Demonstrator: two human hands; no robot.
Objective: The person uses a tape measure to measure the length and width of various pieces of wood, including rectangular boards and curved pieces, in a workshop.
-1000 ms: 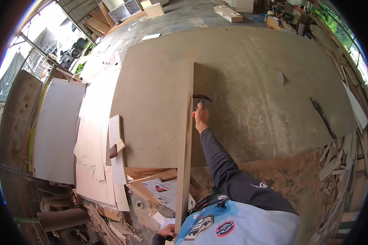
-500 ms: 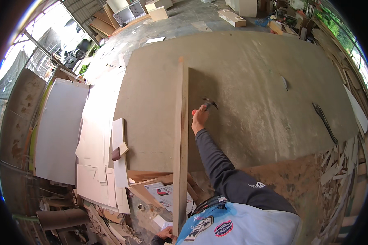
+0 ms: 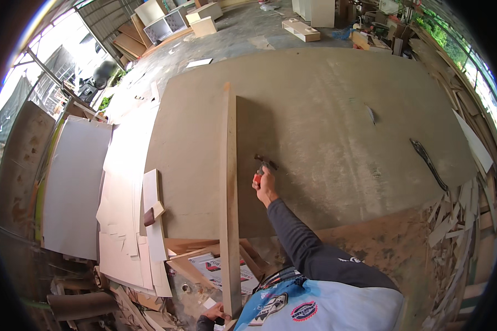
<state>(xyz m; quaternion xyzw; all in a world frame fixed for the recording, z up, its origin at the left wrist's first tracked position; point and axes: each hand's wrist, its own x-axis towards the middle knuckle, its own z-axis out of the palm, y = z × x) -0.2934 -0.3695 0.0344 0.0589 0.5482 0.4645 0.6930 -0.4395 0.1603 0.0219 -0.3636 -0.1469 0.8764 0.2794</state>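
My right hand (image 3: 266, 186) is closed around the red grip of a claw hammer (image 3: 265, 162). The dark hammer head is just above a large grey-brown board (image 3: 315, 132), to the right of a long wooden beam (image 3: 230, 193). The beam runs from the far part of the board to the near edge, beside my body. At its near end my left hand (image 3: 218, 313) is closed around the beam, its fingers partly hidden. Farther right on the board lie a thin curved strip (image 3: 370, 114) and a long dark curved tool (image 3: 429, 164).
A white strip with a small block (image 3: 155, 212) lies at the board's left edge. White sheets (image 3: 77, 190) lean at left. Scrap wood (image 3: 453, 226) is piled at right, and a dark roll (image 3: 83, 307) lies at lower left. Cabinets (image 3: 168, 25) stand far back.
My right hand has drawn the hammer back toward me, and its head has turned. My left hand stays on the beam's near end. The whole view has shifted slightly.
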